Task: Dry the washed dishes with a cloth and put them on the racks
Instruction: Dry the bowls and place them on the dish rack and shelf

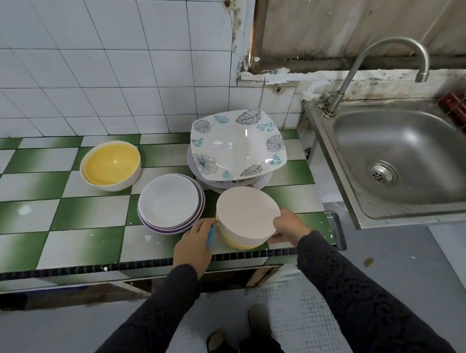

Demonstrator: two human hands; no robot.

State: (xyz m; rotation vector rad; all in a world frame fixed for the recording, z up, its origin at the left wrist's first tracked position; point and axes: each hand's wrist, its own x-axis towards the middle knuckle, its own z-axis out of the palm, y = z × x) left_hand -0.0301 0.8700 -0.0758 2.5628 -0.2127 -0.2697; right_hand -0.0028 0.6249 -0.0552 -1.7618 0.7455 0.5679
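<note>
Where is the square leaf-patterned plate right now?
In the head view, the square leaf-patterned plate tops a stack near the back of the green-and-white tiled counter, left of the steel sink.

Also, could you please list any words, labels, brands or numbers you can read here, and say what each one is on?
None: no readable text shows anywhere.
The square plate bears only leaf and flower prints, no words.
The bowls, sink and wall tiles are unmarked.

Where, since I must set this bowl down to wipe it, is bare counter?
Free: the counter's left half, left of the yellow bowl and the white bowl stack. Crowded: the right end, where the leaf plates, that stack and the held bowl sit close.
</note>
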